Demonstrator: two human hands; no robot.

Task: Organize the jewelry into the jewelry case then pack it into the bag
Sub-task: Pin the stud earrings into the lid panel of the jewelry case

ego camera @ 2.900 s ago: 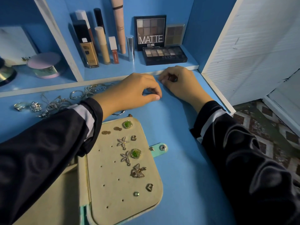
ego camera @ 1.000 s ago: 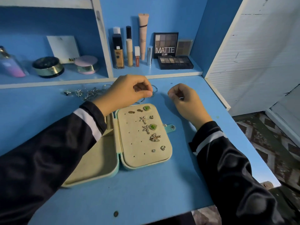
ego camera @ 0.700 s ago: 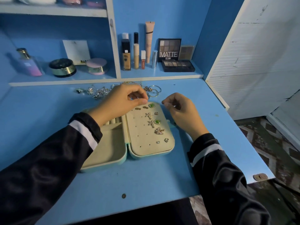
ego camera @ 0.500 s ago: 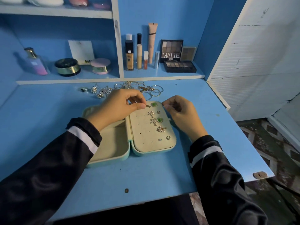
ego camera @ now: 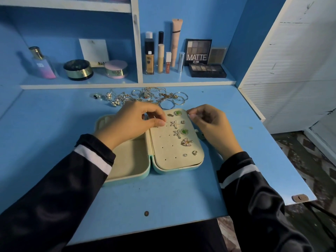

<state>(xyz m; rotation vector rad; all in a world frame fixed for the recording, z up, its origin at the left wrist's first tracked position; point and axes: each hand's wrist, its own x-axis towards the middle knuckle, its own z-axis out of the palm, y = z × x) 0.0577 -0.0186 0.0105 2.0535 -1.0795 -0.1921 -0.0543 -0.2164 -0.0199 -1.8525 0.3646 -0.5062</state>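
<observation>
- Head view: an open jewelry case [ego camera: 164,148] lies flat on a blue desk [ego camera: 163,195]. The hole-dotted cream panel is right of the case's hinge. The tray half is left of it, partly under the left arm.
- Step in hand, my read: pinning earrings into the case's panel. No bag in view, so packing looks a long way off.
- Left hand [ego camera: 131,122] is over the case's hinge. Thumb & forefinger pinch a thin earring [ego camera: 161,119], post tip just above the panel's upper-left holes.
- Right hand [ego camera: 209,124] is at the case's top-right corner, fingers curled, thumb against forefinger. Can't tell if anything's held.
- Pinned studs [ego camera: 185,131] sit on the panel's right half. A loose pile of jewelry [ego camera: 145,96] lies just behind the case, not touching it.
- Next move, prob.: line the post up w/ a free hole & push straight down. The post is thin, so a slanted push could miss or bend it. The right hand may need to steady the case.
- Vs 2.9 s ago: both hands were behind the case, at the desk's back edge; now they're over it.
- Vs 0.5 s ago: left thumb is a bit further down the panel & the post now shows. Pinned studs look unchanged.
</observation>
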